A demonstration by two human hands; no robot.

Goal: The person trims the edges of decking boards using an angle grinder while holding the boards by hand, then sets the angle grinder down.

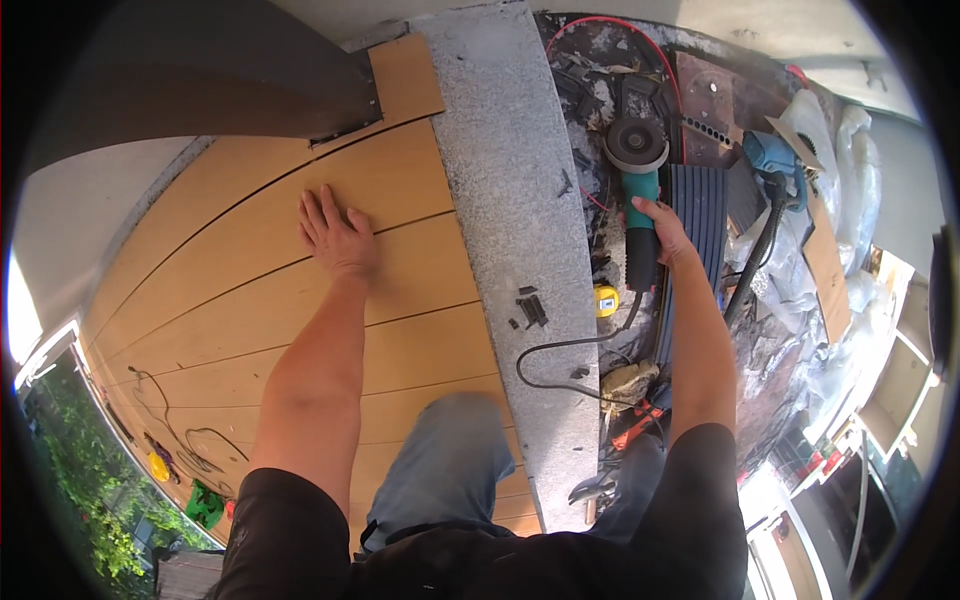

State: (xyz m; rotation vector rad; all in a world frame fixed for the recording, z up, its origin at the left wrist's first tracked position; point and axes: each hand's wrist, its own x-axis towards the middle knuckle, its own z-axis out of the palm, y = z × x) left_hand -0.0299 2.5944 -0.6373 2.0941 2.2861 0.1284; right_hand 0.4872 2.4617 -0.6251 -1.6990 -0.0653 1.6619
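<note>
My left hand lies palm down on the tan deck boards, its fingers spread and nothing in it. Dark narrow gaps run between the boards. Off to the right, my right hand is wrapped around a teal and black angle grinder. The grinder's round disc end points away from me, over the lower, littered strip of ground. Its black cord loops back across the grey concrete ledge. Whether the disc is spinning I cannot tell.
Small dark clips lie on the ledge. Beside the grinder are a yellow tape measure, a stone and dark ribbed boards. A blue power tool and plastic sheeting lie farther right. A thick dark post rises at the upper left.
</note>
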